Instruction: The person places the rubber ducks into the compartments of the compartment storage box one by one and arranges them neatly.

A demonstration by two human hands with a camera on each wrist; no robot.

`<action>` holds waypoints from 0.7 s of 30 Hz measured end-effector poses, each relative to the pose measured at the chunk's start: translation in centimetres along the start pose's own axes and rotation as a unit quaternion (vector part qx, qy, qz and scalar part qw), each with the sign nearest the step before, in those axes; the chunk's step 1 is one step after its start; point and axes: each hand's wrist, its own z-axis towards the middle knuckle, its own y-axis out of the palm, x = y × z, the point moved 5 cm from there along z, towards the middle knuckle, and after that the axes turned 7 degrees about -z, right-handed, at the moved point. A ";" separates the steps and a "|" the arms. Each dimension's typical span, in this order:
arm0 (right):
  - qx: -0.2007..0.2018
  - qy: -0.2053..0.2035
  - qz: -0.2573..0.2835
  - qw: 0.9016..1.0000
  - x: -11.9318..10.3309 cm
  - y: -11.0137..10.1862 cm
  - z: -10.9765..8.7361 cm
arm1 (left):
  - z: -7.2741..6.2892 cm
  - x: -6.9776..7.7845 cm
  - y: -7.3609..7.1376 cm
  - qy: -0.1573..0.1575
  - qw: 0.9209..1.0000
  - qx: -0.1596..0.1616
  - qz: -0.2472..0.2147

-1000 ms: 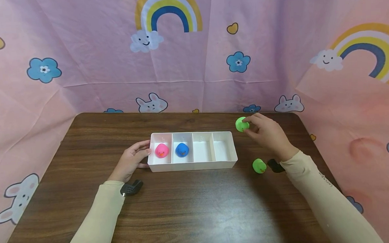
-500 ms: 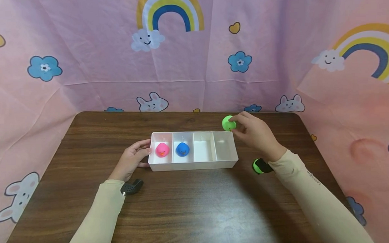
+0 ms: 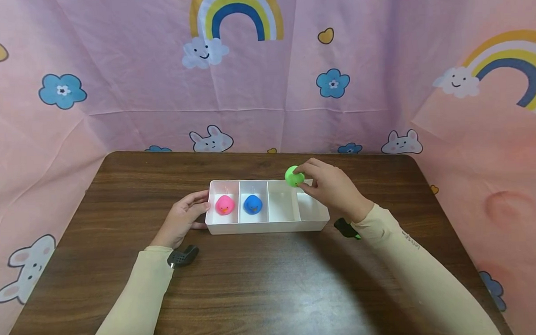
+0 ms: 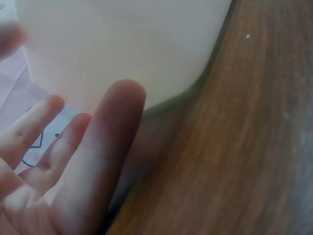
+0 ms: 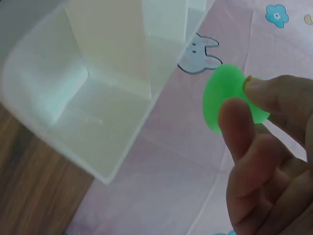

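A white box with four compartments (image 3: 270,227) stands on the table. The first compartment holds a pink toy duck (image 3: 225,205); in the second is a blue toy duck (image 3: 253,205). My left hand (image 3: 177,222) touches the box's left end, its fingers fairly straight against the outer wall in the left wrist view. Between thumb and fingertips, my right hand (image 3: 335,190) pinches a green toy duck (image 3: 293,176), held in the air near the back rim of the third compartment. The third and fourth compartments hold nothing visible.
Another green object (image 3: 358,237), a toy duck in the earlier frames, is mostly hidden behind the right wrist camera (image 3: 345,228). The brown wooden table (image 3: 254,291) meets a patterned pink cloth (image 3: 265,88) at the back and sides.
My right hand has carried the green duck leftward, from right of the box to above its back rim. The wrist camera now covers most of the other green duck. My left hand stays put.
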 end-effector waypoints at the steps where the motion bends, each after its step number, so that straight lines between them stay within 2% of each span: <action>1: -0.008 -0.002 -0.001 1.000 -0.2 0.3 0.1 | 0.0 0.0 0.0 0.000 1.000 0.001 -0.001; 7: -0.049 -0.013 -0.013 0.999 -1.1 2.6 0.4 | 0.1 0.1 0.1 0.002 1.000 0.002 -0.005; 14: -0.111 0.016 -0.021 0.993 -0.9 5.1 0.6 | 0.1 0.1 0.0 0.010 1.000 -0.003 -0.006; 21: -0.110 -0.013 -0.050 0.993 -0.8 6.2 0.7 | 0.1 0.0 -0.1 0.007 1.000 -0.003 -0.006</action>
